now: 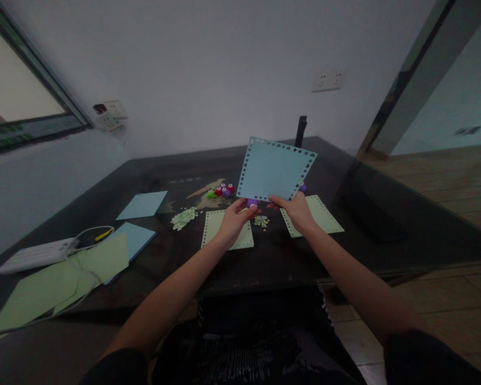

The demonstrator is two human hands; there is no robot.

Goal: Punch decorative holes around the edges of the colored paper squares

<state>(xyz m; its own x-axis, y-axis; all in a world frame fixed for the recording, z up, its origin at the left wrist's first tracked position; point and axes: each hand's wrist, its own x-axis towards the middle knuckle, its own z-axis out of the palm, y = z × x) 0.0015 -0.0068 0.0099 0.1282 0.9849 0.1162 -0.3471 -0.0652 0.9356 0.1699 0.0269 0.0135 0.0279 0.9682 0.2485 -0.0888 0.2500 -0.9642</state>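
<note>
Two grips, mid-frame: holds purple punch (252, 203) in left hand (235, 215) at bottom edge of blue sheet (276, 170); pinches sheet's lower right with right hand (294, 208). Just below: two pale green sheets with punched borders (323, 213), small pile of paper bits (261, 221) between them. Left of centre: bigger pile of bits (183, 218), with cluster of colored punches (225, 192) above. Lower left: white power strip (40, 255), plain green sheets (108, 258). Right: black slab (371, 216), flat on dark table (292, 262).
</note>
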